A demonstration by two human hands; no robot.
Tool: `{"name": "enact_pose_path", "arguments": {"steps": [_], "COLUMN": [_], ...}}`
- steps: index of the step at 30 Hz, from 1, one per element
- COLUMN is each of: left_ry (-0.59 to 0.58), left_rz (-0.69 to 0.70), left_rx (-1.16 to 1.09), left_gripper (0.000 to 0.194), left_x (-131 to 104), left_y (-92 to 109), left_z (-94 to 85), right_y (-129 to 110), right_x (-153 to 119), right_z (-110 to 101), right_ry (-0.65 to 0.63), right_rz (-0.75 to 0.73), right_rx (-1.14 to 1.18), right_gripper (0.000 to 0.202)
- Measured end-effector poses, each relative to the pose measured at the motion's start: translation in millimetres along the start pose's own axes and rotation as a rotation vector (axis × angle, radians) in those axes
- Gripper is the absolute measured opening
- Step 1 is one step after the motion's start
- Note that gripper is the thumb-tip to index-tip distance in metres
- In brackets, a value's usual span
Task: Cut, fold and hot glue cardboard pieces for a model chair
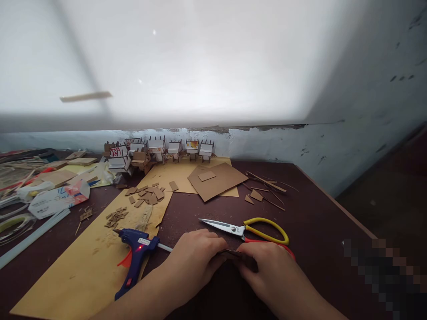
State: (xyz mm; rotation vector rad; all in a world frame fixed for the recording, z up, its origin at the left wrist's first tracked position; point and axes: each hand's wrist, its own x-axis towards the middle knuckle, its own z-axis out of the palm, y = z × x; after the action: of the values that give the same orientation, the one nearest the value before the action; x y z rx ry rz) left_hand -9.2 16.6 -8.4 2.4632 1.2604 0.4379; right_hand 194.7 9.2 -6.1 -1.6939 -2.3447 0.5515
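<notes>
My left hand point(200, 253) and my right hand point(267, 269) meet near the table's front, both closed on one small, thin piece of cardboard point(231, 252). Fingers cover most of that piece. Just beyond my right hand lies a pair of scissors point(235, 229), blades pointing left, with one yellow and one red handle. To the left of my left hand rests a blue hot glue gun point(140, 249) with a lit red light; a white glue stick point(165, 247) pokes out of its back.
Small cardboard pieces point(151, 194) lie in piles on a yellow sheet point(73, 275). Behind are a larger cardboard sheet point(216, 182), thin offcuts point(267, 182) and several miniature cardboard chairs point(156, 149) along the wall. Glue sticks point(36, 235), tape point(15, 226) and scraps crowd the left.
</notes>
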Motion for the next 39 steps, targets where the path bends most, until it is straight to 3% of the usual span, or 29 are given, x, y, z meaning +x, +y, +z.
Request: {"name": "enact_pose_path", "arguments": {"steps": [14,17,22,27,30,36,39], "left_ry": [0.034,0.08,0.186,0.209,0.148,-0.089,-0.09], "left_rz": [-0.002,-0.051,-0.275,-0.309,-0.331,-0.352,-0.347], "left_rx": [-0.085,-0.302,-0.943,-1.231,-1.254,-1.351,-1.352], "left_gripper": [0.009,0.011,0.023,0.032,0.031,0.038,0.039], "left_x": [1,-1,0,2,3,2,2], "left_y": [-1,5,13,11,9,5,3], "left_z": [1.1,-8.9,-20.5,-14.1,-12.5,-17.6,-17.5], "right_y": [4,1,-4,-3,-3,-6,-5], "right_x": [2,1,-1,1,1,-5,-7], "right_z": [3,-5,-18,-15,-15,-22,-20], "right_ry": [0.018,-0.003,-0.145,-0.204,-0.221,-0.287,-0.278], "right_rz": [-0.142,-0.121,-0.023,0.037,0.033,-0.053,0.018], "right_rx": [0.201,0.387,0.942,1.116,1.101,1.006,1.041], "right_gripper": [0.022,0.022,0.019,0.022,0.021,0.016,0.021]}}
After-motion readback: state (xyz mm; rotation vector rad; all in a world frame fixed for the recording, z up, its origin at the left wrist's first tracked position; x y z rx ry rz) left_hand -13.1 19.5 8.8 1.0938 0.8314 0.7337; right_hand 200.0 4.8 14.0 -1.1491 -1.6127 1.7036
